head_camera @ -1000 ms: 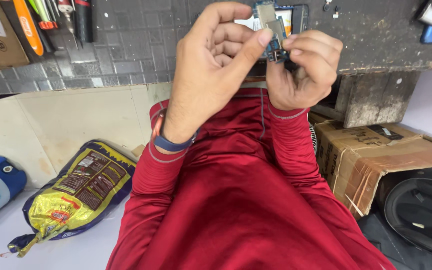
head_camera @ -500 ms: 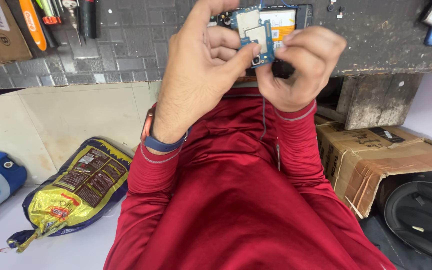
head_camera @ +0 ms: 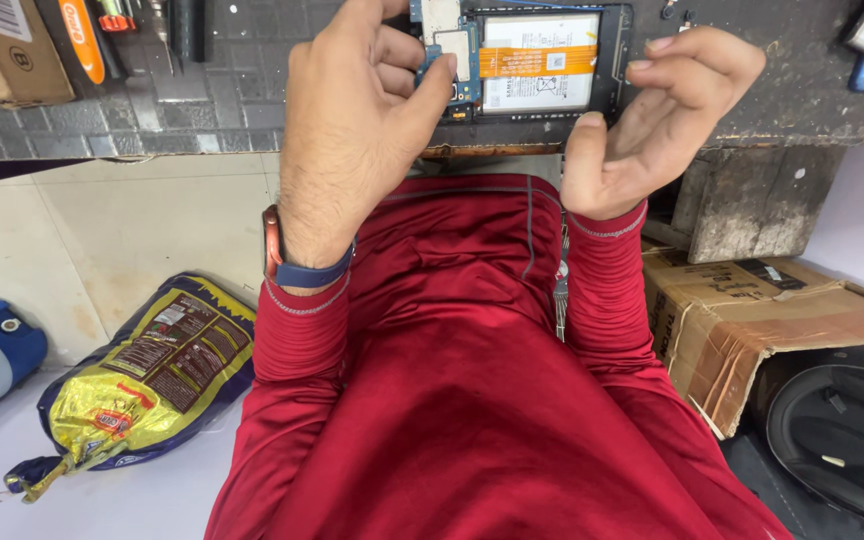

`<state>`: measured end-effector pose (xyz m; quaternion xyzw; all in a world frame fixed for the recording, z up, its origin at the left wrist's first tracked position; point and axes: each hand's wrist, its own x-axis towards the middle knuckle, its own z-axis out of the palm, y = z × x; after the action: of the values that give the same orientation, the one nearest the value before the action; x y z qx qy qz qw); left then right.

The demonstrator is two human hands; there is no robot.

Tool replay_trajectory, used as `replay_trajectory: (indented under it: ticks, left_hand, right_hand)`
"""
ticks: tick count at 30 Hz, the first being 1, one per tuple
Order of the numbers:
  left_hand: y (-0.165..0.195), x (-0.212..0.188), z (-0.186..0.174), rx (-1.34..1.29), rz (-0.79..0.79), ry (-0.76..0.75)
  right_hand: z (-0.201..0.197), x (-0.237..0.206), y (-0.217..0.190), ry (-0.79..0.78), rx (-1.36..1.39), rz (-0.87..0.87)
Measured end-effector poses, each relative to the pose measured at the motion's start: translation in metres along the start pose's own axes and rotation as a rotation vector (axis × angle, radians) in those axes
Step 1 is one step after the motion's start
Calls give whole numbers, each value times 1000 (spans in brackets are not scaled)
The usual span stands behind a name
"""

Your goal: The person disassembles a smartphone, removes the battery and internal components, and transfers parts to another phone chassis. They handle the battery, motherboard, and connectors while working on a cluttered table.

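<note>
Fingers of the left hand (head_camera: 352,120) pinch the small blue circuit board (head_camera: 452,55) at one end of an opened phone (head_camera: 542,70), which lies near the front edge of the dark bench (head_camera: 202,110). Its back is already off (battery with an orange strip bared), the board not yet lifted out. Right hand (head_camera: 652,120) hovers loosely open beside the phone's frame, gripping nothing. Tools (head_camera: 92,35) lie toward the bench's left end, a cardboard box (head_camera: 752,320) below on the floor

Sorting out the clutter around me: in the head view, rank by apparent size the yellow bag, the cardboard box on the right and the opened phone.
1. cardboard box, roughly matched by
2. yellow bag: too close to rank
3. opened phone, smallest
</note>
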<state>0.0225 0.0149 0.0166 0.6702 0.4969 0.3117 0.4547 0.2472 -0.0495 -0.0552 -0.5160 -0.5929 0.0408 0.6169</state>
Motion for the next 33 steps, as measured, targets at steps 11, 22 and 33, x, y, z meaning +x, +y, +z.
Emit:
replay_trajectory:
  ticks: [11,22,33]
  left_hand:
    - [-6,12,-9,77,153,46]
    - [-8,7,-5,207,113,2]
    - [-7,4,-4,234,155,32]
  right_hand:
    - [-1,5,-5,-28,16,5]
    - [0,12,-9,-70,-30,-56]
    - [0,15,-11,-95,-91,-84]
